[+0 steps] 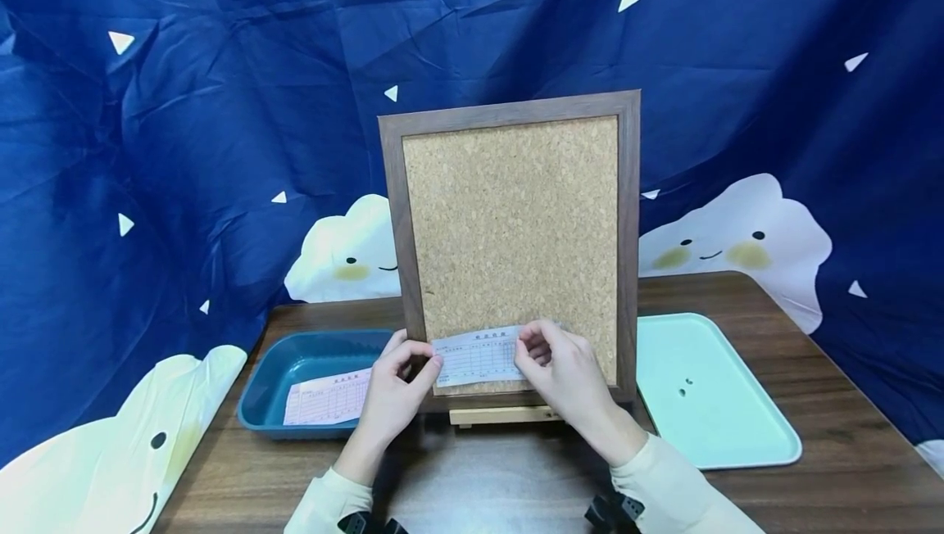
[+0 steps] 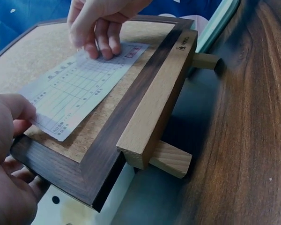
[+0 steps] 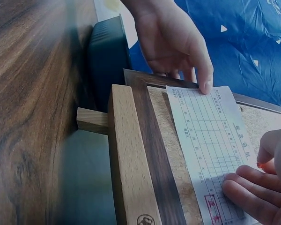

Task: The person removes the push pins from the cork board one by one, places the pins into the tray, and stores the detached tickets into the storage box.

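A bluish printed paper slip lies against the lower part of a cork board in a dark wood frame. My left hand holds the slip's left edge, thumb in front, with its other fingers partly behind the frame in the left wrist view. At the slip's right end, my right hand has thumb and index finger pinched together. An orange-red bit of what looks like a pushpin shows between them; the rest is hidden. Its other fingers rest loosely curled over the slip.
A blue-green basin with a pink printed slip stands left of the board. To the right lies a mint tray holding a few tiny dark pieces. A pale wooden stand supports the board on the brown table.
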The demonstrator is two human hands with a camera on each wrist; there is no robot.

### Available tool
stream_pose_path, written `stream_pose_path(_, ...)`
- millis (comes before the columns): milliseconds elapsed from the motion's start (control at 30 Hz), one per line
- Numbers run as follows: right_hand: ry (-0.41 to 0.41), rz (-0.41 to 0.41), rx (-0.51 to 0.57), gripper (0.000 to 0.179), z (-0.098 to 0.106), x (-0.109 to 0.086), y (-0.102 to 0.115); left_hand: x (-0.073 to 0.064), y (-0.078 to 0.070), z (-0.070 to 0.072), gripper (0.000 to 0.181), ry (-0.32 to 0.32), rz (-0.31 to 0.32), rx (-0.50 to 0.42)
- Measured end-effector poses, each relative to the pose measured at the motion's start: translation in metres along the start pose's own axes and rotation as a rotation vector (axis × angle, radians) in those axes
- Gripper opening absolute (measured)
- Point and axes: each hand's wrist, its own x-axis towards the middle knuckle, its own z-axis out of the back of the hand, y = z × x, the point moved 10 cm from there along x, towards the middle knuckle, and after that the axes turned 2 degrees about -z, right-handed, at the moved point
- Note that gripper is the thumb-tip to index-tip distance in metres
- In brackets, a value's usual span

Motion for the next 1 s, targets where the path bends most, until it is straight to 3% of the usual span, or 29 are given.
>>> stream_pose_path(600,-0.024,0.013,0.003,0.02,0.011,-0.002,-0.009,0.0,0.002,0.007,0.007,-0.01,0.038,-0.036)
stream_pose_path(1000,-0.023,-0.003,0.004,0.02,0.018,-0.004,-0.013,0.0,0.004,0.011,0.006,-0.024,0.039,-0.008)
